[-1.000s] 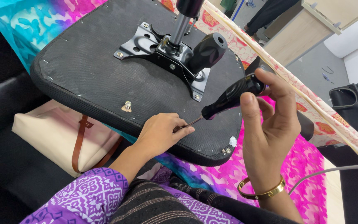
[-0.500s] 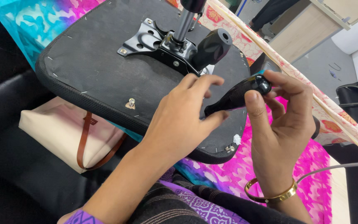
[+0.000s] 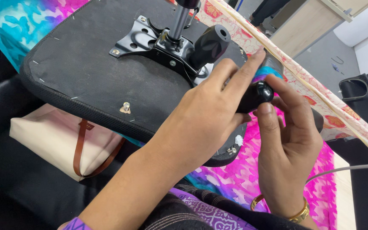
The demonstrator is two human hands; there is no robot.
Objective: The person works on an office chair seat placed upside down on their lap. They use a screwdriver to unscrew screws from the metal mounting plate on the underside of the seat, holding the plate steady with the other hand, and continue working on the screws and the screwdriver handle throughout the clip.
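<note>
An upturned chair seat, its black fabric underside facing up, lies on a bench draped in a bright pink, turquoise and cream cloth. Near the seat's far edge sits a black metal mounting plate with a shiny post rising from it and a fat black knob just beside it. At the seat's right edge, both hands meet on a black tool handle. The right hand, wearing a gold bangle at the wrist, has its fingers clamped around the handle's rounded end. The left hand reaches across the seat and lays its fingers over the handle's upper part, wrapped on it; the tool's tip is hidden beneath them. A small bolt stands near the seat's near edge. Below that edge rests a cream bag with a brown strap. A grey cable runs off toward the right edge.
</note>
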